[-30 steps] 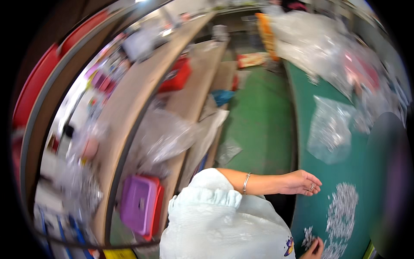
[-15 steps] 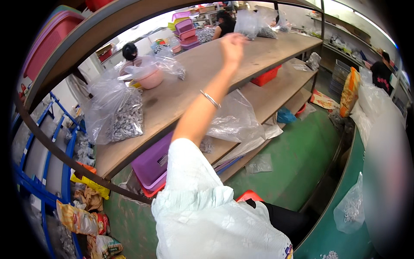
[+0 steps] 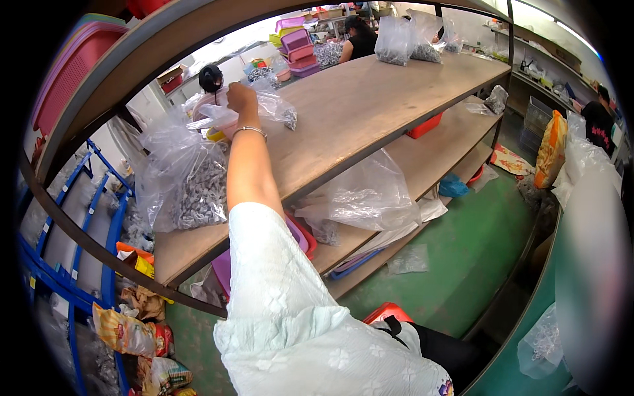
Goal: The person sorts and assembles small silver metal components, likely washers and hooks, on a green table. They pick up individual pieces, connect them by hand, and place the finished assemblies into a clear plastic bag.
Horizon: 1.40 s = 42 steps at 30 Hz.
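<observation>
My left hand [image 3: 242, 98], a thin bracelet on its wrist, reaches up and away over the wooden shelf [image 3: 370, 92]. Its fingers are closed on the top of a small clear plastic bag [image 3: 274, 109] with a few silvery pieces in it. Just left of my forearm stands a big clear bag of small silvery parts [image 3: 191, 181], slumped at the shelf's near end. A pink bowl [image 3: 216, 117] sits partly hidden behind the bags. My white patterned sleeve fills the lower middle. My right hand is out of sight.
Further bags of parts [image 3: 395, 41] and stacked pink and purple boxes [image 3: 297, 47] stand at the shelf's far end. Other people [image 3: 211, 77] work beyond it. The lower shelf holds a crumpled clear bag [image 3: 366, 195] and a red tray [image 3: 424, 125]. A blue rack [image 3: 72, 244] stands left, green floor [image 3: 462, 257] below.
My view swung from the green table round to the shelf. My left arm lifted off the table, reached over the shelf, then came nearer and left and closed on the small bag.
</observation>
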Available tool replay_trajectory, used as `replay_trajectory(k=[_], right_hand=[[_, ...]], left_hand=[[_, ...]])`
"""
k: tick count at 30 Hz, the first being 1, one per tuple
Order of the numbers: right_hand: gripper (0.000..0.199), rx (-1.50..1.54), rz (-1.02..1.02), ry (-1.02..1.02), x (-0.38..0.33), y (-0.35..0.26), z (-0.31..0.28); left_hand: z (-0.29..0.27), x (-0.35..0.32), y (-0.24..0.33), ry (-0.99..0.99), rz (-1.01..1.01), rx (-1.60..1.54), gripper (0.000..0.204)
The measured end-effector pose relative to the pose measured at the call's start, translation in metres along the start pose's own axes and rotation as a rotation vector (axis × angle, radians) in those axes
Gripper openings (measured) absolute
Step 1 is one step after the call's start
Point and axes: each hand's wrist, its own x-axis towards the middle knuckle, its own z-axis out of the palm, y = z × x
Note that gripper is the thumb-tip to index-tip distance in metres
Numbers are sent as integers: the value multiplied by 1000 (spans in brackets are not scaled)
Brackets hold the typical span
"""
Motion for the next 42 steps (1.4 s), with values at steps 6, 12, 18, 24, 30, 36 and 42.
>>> replay_trajectory(k=[6,12,18,24,30,36,42], right_hand=[[25,-111,-133,-85,9,3,11],[19,-156,-192,-101,0,-21,7],[14,-41,-197,-160,0,-20,10],[12,-51,-233,-135,-9,-11,4],[12,58,-131,-10,-29,8,14],[7,35,89,231,-48,4,-21],[14,-292,292,460,-100,55,-73]], left_hand=[[49,39,-47,-245,179,-426,17],[93,53,-42,-939,-306,-584,13],[127,94,-77,-873,-220,-361,20],[79,48,-39,-291,136,-107,28],[48,-14,86,335,40,-628,25],[27,-132,229,408,256,-1401,17],[-283,-537,253,-968,482,-1903,15]])
